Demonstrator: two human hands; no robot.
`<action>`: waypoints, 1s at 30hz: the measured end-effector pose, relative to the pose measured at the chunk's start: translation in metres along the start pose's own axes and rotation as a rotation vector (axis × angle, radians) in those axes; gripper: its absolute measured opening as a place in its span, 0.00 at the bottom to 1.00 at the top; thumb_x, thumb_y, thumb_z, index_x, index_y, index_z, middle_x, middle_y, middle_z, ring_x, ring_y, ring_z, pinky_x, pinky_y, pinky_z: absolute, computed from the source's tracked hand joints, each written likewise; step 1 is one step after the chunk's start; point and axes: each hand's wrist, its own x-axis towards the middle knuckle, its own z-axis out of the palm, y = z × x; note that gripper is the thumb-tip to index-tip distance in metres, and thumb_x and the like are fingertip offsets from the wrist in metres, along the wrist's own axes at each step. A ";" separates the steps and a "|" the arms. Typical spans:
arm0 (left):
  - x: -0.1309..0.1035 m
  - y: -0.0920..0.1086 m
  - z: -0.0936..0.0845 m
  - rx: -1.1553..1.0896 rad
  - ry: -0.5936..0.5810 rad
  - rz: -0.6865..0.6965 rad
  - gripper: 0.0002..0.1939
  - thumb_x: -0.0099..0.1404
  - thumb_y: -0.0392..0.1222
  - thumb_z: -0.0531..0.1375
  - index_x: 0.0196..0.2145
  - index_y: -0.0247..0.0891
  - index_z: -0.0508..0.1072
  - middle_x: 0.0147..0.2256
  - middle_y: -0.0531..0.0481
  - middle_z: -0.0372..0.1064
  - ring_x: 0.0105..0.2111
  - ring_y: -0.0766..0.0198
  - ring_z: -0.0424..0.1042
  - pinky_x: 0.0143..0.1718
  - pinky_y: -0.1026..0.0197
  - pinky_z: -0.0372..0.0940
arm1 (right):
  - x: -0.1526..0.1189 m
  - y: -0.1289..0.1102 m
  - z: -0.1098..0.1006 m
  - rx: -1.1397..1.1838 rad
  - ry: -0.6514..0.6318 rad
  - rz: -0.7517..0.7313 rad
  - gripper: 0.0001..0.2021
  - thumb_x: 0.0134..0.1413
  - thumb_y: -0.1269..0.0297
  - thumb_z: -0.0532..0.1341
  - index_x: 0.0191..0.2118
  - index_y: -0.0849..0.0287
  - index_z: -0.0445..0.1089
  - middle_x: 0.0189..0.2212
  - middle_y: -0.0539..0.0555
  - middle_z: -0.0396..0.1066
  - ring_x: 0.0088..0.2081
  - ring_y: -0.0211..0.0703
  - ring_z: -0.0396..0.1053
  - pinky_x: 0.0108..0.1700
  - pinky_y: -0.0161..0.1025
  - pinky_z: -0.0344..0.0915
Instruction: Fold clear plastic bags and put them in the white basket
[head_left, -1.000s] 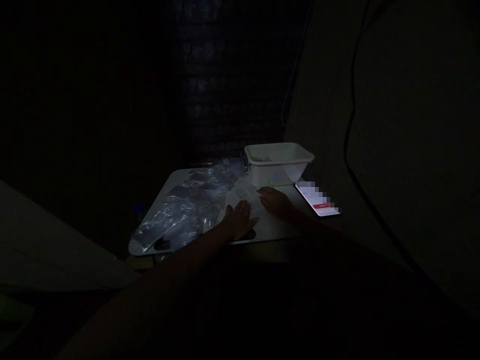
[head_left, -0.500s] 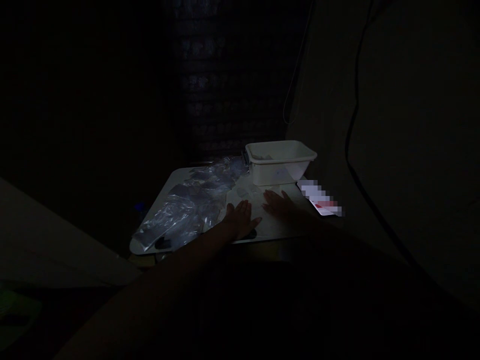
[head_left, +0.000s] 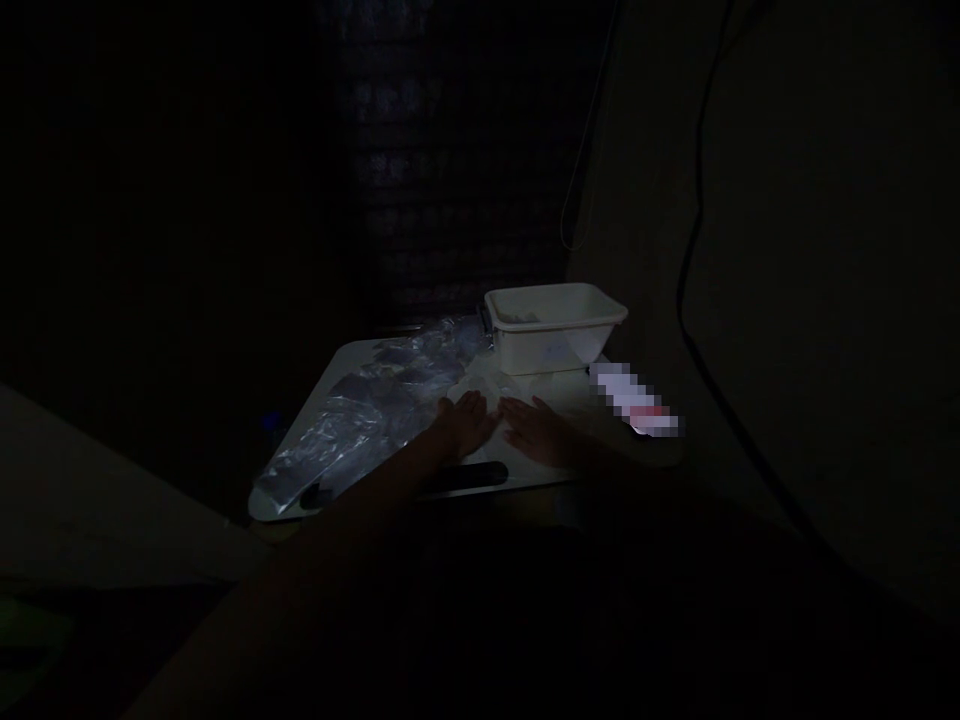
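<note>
The scene is very dark. My left hand (head_left: 465, 425) lies flat and open on a small white table (head_left: 555, 478), beside a pile of clear plastic bags (head_left: 382, 400). Just right of it, my right hand (head_left: 538, 432) is also flat, palm down, its fingertips close to those of my left hand. A thin, clear sheet or bag (head_left: 491, 378) shows on the tabletop just beyond my fingers. Neither hand is wrapped round anything.
A white plastic tub (head_left: 551, 345) stands at the back of the table, with something pale inside. A bright, partly blurred-out flat object (head_left: 634, 400) lies at the right. A dark cable (head_left: 694, 240) hangs along the right wall.
My right hand has moved left and a little toward me, closer to my left hand. My left hand has shifted slightly left. The view has turned a little.
</note>
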 end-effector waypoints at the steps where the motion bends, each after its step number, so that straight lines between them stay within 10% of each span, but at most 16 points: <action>1: 0.003 -0.002 -0.001 0.004 0.001 -0.037 0.29 0.59 0.51 0.29 0.53 0.34 0.47 0.55 0.44 0.40 0.54 0.59 0.37 0.48 0.46 0.40 | 0.000 0.000 0.000 0.001 -0.005 -0.001 0.23 0.52 0.58 0.41 0.52 0.63 0.49 0.53 0.60 0.48 0.53 0.43 0.46 0.50 0.50 0.44; 10: 0.020 -0.013 -0.011 0.040 0.026 -0.240 0.31 0.58 0.53 0.30 0.52 0.32 0.49 0.54 0.41 0.41 0.54 0.56 0.37 0.48 0.40 0.36 | 0.001 -0.002 -0.005 0.023 -0.044 0.016 0.24 0.52 0.57 0.41 0.53 0.63 0.47 0.54 0.59 0.47 0.54 0.43 0.44 0.50 0.50 0.43; 20: -0.020 0.032 -0.010 -0.016 -0.043 0.075 0.30 0.59 0.51 0.30 0.54 0.30 0.42 0.55 0.41 0.35 0.55 0.58 0.35 0.49 0.45 0.39 | 0.005 0.007 -0.014 0.046 -0.044 0.123 0.20 0.46 0.73 0.44 0.47 0.62 0.58 0.50 0.57 0.55 0.52 0.38 0.50 0.52 0.48 0.40; 30: -0.030 0.040 0.003 0.019 -0.035 0.070 0.32 0.58 0.55 0.32 0.54 0.33 0.42 0.55 0.38 0.33 0.55 0.54 0.33 0.48 0.42 0.36 | 0.042 0.014 -0.014 -0.045 -0.115 0.157 0.19 0.45 0.73 0.45 0.45 0.65 0.59 0.49 0.60 0.56 0.49 0.44 0.54 0.49 0.51 0.46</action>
